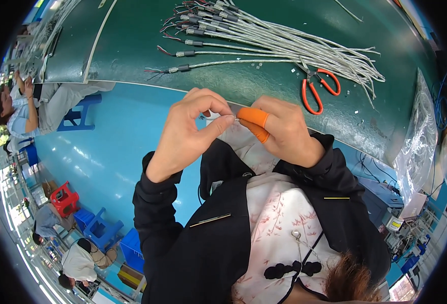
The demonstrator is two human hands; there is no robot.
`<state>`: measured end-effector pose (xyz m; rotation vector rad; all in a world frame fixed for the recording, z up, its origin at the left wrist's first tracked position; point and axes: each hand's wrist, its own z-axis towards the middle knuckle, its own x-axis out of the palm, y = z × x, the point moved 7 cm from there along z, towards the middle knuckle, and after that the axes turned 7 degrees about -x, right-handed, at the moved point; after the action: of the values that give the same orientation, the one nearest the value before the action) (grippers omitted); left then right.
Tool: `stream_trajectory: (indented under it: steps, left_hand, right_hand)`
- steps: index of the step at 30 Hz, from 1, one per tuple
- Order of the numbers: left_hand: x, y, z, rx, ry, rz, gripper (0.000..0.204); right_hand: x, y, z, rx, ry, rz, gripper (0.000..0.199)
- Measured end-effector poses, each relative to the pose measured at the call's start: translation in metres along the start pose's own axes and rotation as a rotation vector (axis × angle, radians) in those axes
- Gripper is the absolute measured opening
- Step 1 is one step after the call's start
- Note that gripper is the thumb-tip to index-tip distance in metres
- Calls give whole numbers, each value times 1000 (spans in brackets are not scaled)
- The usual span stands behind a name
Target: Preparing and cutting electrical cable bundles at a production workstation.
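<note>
My left hand [188, 133] and my right hand [284, 133] meet fingertip to fingertip in front of my chest, just short of the table edge. Both pinch a tiny silvery part [235, 119], too small to identify. Orange finger covers [254, 117] sit on the thumb and forefinger of my right hand; my left hand is bare. On the dark green table [132, 45] beyond the hands lies a bundle of grey cables [284, 43] with sleeved ends and short coloured wires. Orange-handled scissors [318, 88] lie beside the bundle, right of my hands.
Small white scraps [356, 110] dot the table near the scissors. A clear plastic bag [420, 142] hangs at the table's right end. At the left a seated person [18, 109] works at the neighbouring bench, with blue stools [79, 114] and a red stool [64, 198] on the blue floor.
</note>
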<state>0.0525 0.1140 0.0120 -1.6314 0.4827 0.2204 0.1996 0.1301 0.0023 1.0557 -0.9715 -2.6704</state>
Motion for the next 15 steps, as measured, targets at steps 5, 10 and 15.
stream_trajectory:
  steps: [5, 10, 15]
  left_hand:
    - [4, 21, 4, -216, 191, -122, 11]
    - [18, 37, -2, -427, 347, -441, 14]
    - [26, 47, -10, -370, 259, -782, 21]
  right_hand:
    - [7, 9, -2, -172, -13, -151, 28]
    - [5, 12, 0, -140, -12, -123, 26]
    - [4, 8, 0, 5, -121, 164, 20]
